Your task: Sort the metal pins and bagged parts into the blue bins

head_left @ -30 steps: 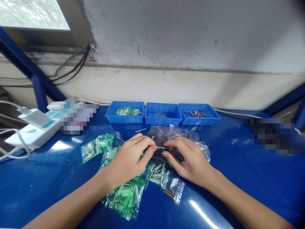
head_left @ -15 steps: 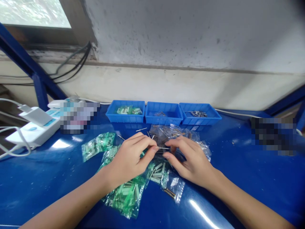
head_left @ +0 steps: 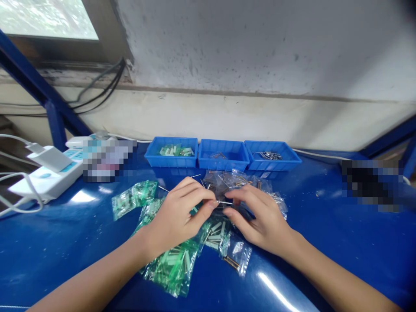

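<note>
Between the thumb and fingertips of my left hand (head_left: 186,208) is a thin silver metal pin (head_left: 225,203), pointing to the right. My right hand (head_left: 260,212) faces it with thumb and fingers apart, around the pin's free end without visibly gripping it. Under and beyond the hands lie clear bags (head_left: 238,178) of brown and silver pins. Green-tinted bags (head_left: 172,268) with pale plugs spread below my left hand. A small clear bag (head_left: 237,255) with brass-coloured screws lies below my right hand. One loose pin (head_left: 163,189) shows left of my left hand's knuckles.
Three blue trays stand in a row at the back: the left tray (head_left: 171,163) holds green bags, the middle tray (head_left: 223,164) a few small pieces, the right tray (head_left: 276,165) silver pins. A white power strip (head_left: 45,180) with cables sits at the left on the blue table (head_left: 325,242).
Both hands stay almost in place. My left hand has shifted very slightly with the pin, and my right thumb and fingers remain apart around its end.
</note>
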`<act>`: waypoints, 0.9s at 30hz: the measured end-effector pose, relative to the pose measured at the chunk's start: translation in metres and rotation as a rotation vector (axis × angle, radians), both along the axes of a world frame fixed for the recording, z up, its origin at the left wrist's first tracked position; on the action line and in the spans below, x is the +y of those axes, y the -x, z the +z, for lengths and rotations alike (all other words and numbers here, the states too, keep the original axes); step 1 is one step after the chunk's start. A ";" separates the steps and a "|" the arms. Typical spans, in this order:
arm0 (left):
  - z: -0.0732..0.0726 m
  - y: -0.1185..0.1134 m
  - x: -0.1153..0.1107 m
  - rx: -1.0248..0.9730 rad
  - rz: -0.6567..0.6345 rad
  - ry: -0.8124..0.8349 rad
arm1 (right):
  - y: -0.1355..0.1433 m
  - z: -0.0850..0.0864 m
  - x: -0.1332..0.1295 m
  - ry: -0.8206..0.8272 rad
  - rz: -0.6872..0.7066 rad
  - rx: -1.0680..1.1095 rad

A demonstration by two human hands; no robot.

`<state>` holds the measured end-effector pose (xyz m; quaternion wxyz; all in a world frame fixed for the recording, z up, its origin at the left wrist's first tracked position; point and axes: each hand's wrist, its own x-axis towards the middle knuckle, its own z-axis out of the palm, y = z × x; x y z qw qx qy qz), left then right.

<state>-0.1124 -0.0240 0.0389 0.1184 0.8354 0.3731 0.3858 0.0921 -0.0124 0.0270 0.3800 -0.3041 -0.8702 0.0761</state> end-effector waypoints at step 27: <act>0.012 0.089 0.042 0.530 0.309 0.221 | -0.070 0.030 0.039 -0.016 -0.884 -0.104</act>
